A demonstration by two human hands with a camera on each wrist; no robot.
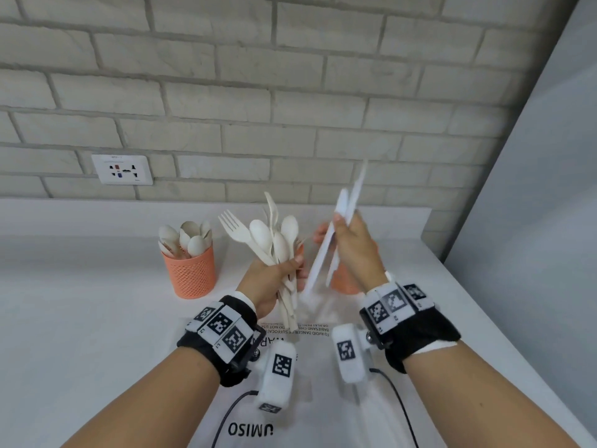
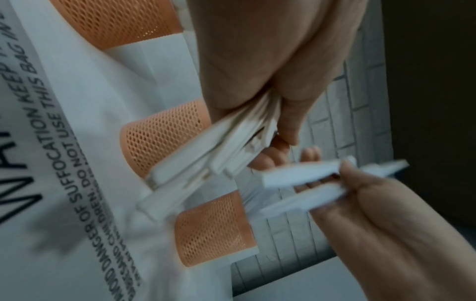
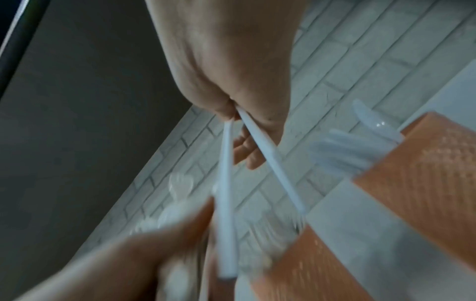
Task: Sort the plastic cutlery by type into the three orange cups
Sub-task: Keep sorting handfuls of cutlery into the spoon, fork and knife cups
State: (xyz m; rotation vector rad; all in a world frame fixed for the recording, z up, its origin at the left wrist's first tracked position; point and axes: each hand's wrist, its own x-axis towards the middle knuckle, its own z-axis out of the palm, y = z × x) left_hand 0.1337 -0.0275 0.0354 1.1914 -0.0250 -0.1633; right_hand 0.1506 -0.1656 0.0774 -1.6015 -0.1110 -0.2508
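My left hand (image 1: 284, 266) grips a bundle of cream forks and spoons (image 1: 274, 240), heads up, above the table. In the left wrist view the bundle's handles (image 2: 206, 167) stick out below the fist. My right hand (image 1: 336, 227) pinches two white knives (image 1: 342, 221), held nearly upright just right of the bundle; they cross in the right wrist view as knives (image 3: 226, 203). An orange mesh cup (image 1: 190, 273) at the left holds several spoons. A second orange cup (image 1: 344, 281) is partly hidden behind my right hand. All three cups show in the left wrist view: (image 2: 115, 22), (image 2: 159, 138), (image 2: 213, 230).
A printed white plastic bag (image 1: 290, 415) lies flat on the white table (image 1: 80, 302) under my wrists. A brick wall with a socket (image 1: 122, 169) stands close behind the cups. A grey panel (image 1: 533, 221) bounds the table at the right.
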